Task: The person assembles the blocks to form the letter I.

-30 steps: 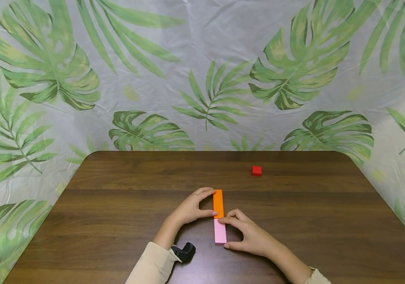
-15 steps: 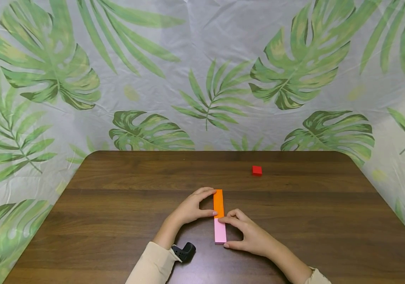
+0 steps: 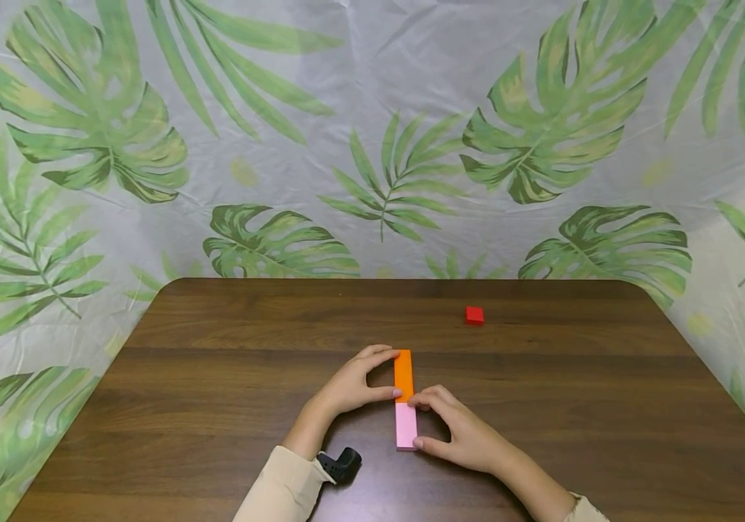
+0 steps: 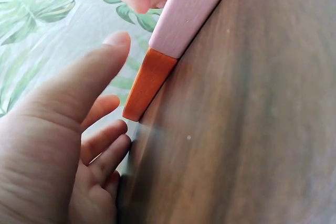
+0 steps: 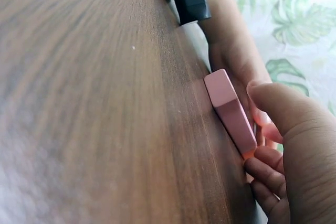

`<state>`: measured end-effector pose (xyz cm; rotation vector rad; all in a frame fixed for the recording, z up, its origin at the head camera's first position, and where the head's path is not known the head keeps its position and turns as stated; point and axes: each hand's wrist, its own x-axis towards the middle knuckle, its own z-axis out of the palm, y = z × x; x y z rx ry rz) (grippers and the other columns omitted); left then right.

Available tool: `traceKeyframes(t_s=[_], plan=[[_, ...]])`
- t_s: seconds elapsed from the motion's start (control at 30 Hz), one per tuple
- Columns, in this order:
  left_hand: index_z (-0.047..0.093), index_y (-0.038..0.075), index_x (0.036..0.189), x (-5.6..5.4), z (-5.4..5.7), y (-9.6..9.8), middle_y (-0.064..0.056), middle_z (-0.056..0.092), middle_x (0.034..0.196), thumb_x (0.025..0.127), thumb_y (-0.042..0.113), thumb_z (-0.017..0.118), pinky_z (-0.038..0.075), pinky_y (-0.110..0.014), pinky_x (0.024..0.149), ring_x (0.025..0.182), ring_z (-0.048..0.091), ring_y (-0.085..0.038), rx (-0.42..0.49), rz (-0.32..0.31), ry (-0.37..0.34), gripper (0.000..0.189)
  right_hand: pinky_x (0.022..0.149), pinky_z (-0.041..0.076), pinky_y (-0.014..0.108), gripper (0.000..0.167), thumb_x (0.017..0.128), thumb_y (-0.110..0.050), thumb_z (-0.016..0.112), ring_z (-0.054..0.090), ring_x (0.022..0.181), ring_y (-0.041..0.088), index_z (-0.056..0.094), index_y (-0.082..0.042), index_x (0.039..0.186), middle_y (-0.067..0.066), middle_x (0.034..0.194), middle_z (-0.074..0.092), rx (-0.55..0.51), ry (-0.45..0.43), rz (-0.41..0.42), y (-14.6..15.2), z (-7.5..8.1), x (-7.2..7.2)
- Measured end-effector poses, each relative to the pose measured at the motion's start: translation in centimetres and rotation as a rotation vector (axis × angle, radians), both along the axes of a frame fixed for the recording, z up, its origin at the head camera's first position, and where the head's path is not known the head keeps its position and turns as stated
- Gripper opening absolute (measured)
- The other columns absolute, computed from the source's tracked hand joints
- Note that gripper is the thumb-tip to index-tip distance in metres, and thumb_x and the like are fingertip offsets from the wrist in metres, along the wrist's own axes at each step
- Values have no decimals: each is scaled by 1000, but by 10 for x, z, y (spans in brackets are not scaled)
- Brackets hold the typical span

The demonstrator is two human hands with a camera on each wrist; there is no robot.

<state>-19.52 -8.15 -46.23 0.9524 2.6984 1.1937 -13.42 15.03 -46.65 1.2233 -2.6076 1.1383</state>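
Head view: an orange block (image 3: 404, 373) and a pink block (image 3: 406, 426) are laid end to end, touching, on the dark table (image 3: 216, 377). The orange one is loosely framed by the left hand (image 3: 349, 383), the pink by the right hand (image 3: 467, 429); in the wrist views both thumbs are seen clear, so neither block is gripped, though fingertip contact cannot be told. Both are judged light, stiff and sturdy, best pinched by opposite ends. No brand or writing can be read.
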Motion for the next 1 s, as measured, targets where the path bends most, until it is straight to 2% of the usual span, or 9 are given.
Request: traceKeyframes(t_s=[0.23,0.4,0.77,1.0], plan=[[47,15,131,2,0,0,-1,41,131,70,47,73,34,-37,96,118,40,-17,-14,13,-19,74,84,41,30,45,84,-31,63,46,98,11,45,-14,122,-7,111,45,-25,-23,-20,-1,1,0],[47,14,132,4,1,1,-1,40,132,66,50,74,33,-38,97,119,39,-18,-37,18,-40,79,84,41,30,44,84,-28,63,46,97,12,46,-10,121,-4,109,46,-45,-14,-18,-1,0,0],[46,16,133,8,2,1,-1,38,135,64,51,75,31,-39,98,123,33,-17,-61,9,-64,83,83,41,29,45,83,-28,64,46,97,10,46,-11,121,-7,107,46,-50,-36,-40,-1,2,0],[46,16,132,9,3,1,-1,38,135,64,49,76,31,-39,98,123,33,-17,-61,11,-75,82,83,42,31,45,84,-25,64,48,96,13,46,-12,122,-4,107,48,-102,-42,-70,-1,3,-3]])
